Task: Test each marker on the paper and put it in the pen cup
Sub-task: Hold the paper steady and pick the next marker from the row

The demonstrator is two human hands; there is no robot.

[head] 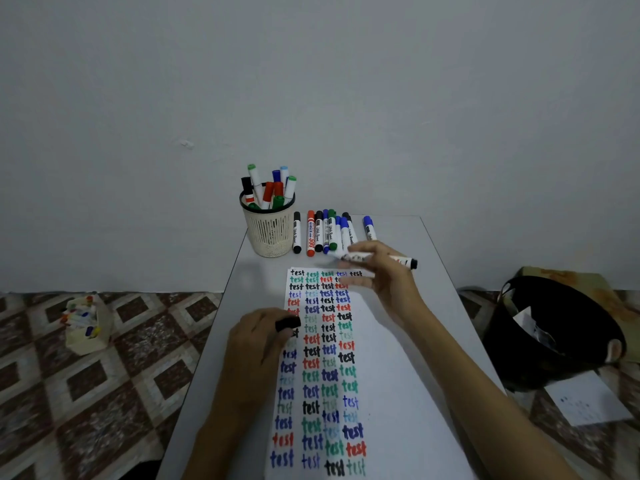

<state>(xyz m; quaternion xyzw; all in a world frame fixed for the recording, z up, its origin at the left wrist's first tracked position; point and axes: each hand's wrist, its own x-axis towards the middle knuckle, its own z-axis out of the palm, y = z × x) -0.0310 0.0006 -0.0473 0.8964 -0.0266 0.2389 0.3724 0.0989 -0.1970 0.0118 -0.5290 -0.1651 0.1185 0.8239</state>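
Right grip: our right grip pinches a white marker crosswise above the top of the paper, its black end pointing right. The other end is blurred, so we cannot tell whether the tip is bare.
Left grip: our left grip curls round a short black cap and rests on the paper's left edge. We judge the cap belongs to the marker in hand.
Paper: the paper lies lengthwise down the counter. Four columns of "test" in black, blue, green and red run from top to bottom, and a bare strip remains on the right.
Pen cup: the cream mesh pen cup stands at the far left of the counter, holding several capped markers upright.
Waiting markers: a row of markers lies side by side just right of the cup, with one blue marker a little apart further right.
Progress: we judge the task about half done. The cup holds a good share, the held marker is mid-test or about to be capped, and the lying row is left to test and drop in.
Surroundings: a black bin sits on the floor to the right beside a loose sheet, and a bag of markers lies on the floor to the left.
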